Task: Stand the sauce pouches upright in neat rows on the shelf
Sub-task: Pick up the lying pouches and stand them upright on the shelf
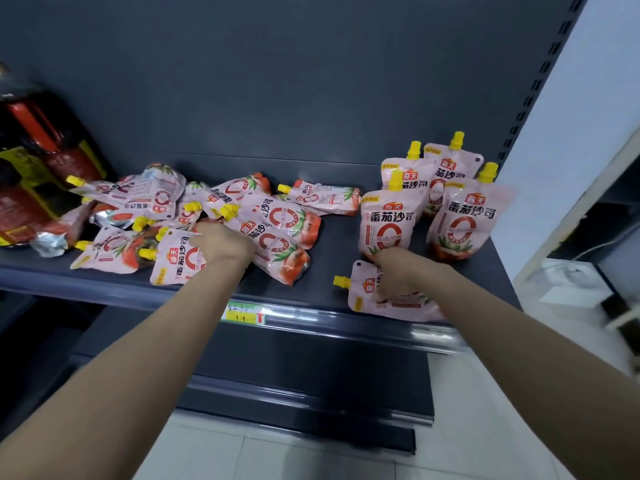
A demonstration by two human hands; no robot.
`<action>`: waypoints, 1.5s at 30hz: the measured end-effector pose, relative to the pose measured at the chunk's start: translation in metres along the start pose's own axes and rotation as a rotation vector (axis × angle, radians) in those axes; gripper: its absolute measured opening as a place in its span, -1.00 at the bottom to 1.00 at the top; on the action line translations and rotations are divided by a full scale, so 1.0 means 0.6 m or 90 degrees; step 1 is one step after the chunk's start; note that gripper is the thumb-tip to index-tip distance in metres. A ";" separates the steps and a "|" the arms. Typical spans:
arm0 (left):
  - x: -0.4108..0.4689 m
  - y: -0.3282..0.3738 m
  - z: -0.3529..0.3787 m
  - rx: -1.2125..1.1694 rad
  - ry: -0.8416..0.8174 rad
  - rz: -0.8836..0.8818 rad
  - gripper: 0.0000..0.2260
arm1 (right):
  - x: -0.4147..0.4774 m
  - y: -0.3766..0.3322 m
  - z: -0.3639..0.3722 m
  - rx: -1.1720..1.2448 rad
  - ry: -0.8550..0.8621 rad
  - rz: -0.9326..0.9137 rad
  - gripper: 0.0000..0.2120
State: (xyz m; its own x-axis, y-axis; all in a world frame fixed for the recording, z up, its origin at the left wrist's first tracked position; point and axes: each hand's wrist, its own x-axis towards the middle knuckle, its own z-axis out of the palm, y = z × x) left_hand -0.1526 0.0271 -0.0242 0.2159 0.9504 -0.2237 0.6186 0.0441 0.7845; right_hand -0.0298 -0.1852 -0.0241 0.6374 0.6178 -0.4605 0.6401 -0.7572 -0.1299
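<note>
Over at the right end of the shelf (339, 237), four pouches (464, 216) stand upright; the rest sprawl in a heap (166, 199) to the left. Now the right hand (394, 268) rests on a flat pouch (367, 292) by the front edge and the left hand (221, 242) digs into the heap. Fingers are hidden on both, so I can't tell the grip. They look soft, slick and sloshy: best pinched just below the yellow spout (341, 280).
</note>
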 end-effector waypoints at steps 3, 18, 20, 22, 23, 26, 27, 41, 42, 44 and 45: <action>0.001 0.003 0.000 -0.053 -0.008 -0.018 -0.22 | -0.005 0.000 -0.005 0.042 0.026 0.007 -0.55; -0.036 0.027 0.019 -0.154 -0.159 0.187 -0.64 | -0.077 0.027 -0.047 0.269 0.196 -0.021 -0.73; -0.051 0.029 0.030 -0.154 -0.196 0.235 -0.64 | -0.087 0.042 -0.052 0.317 0.241 0.002 -0.86; -0.066 0.033 0.038 -0.162 -0.229 0.280 -0.70 | -0.101 0.061 -0.061 0.364 0.309 0.043 -0.86; -0.072 0.035 0.042 -0.161 -0.245 0.304 -0.79 | -0.107 0.071 -0.066 0.394 0.350 0.067 -0.89; -0.095 0.043 0.058 -0.175 -0.287 0.334 -0.90 | -0.128 0.102 -0.069 0.534 0.429 0.139 -0.79; -0.105 0.048 0.062 -0.175 -0.298 0.339 -0.89 | -0.131 0.110 -0.066 0.562 0.442 0.152 -0.78; -0.151 0.070 0.086 -0.092 -0.440 0.346 -0.81 | -0.154 0.151 -0.046 0.559 0.474 0.250 -0.82; -0.152 0.072 0.083 -0.089 -0.455 0.352 -0.80 | -0.154 0.147 -0.047 0.554 0.472 0.246 -0.81; -0.154 0.074 0.077 -0.072 -0.479 0.367 -0.78 | -0.152 0.137 -0.050 0.544 0.473 0.242 -0.71; -0.155 0.074 0.074 -0.061 -0.484 0.371 -0.77 | -0.152 0.131 -0.052 0.521 0.482 0.246 -0.66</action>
State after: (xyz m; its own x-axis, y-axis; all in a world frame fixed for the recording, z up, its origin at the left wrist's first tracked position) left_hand -0.1117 -0.0730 0.0058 0.9225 0.3791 -0.0722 0.2020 -0.3149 0.9274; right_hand -0.0243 -0.2942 0.0350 0.9970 0.0771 0.0104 0.0589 -0.6618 -0.7473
